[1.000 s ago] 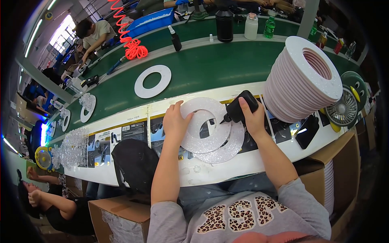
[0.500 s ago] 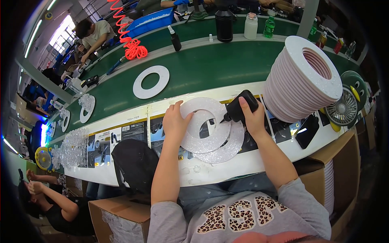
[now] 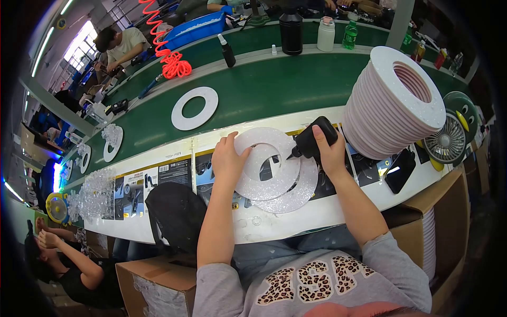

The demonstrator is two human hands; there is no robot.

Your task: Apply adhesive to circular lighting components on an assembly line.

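Note:
My left hand [image 3: 228,159] grips the left edge of a speckled white ring [image 3: 252,182], thumb on its face and fingers round the rim. This ring overlaps a second white ring [image 3: 303,196] lying under it, shifted to the lower right. In my right hand [image 3: 331,156] is a black squeeze bottle [image 3: 316,139], tilted with its narrow nozzle pointing down-left. The nozzle tip is at the right part of the upper ring; whether it touches cannot be made out.
A tall stack of white rings [image 3: 388,116] stands at the right, beside a small fan [image 3: 445,138] and a black phone [image 3: 400,171]. Another ring [image 3: 179,120] lies on the green conveyor belt [image 3: 253,90]. A black cap-like thing [image 3: 174,214] sits left of my left forearm.
The lone ring on the green belt has shifted slightly left, as have the bead-covered rings farther left. My hands, the bottle and the two rings stay nearly in place.

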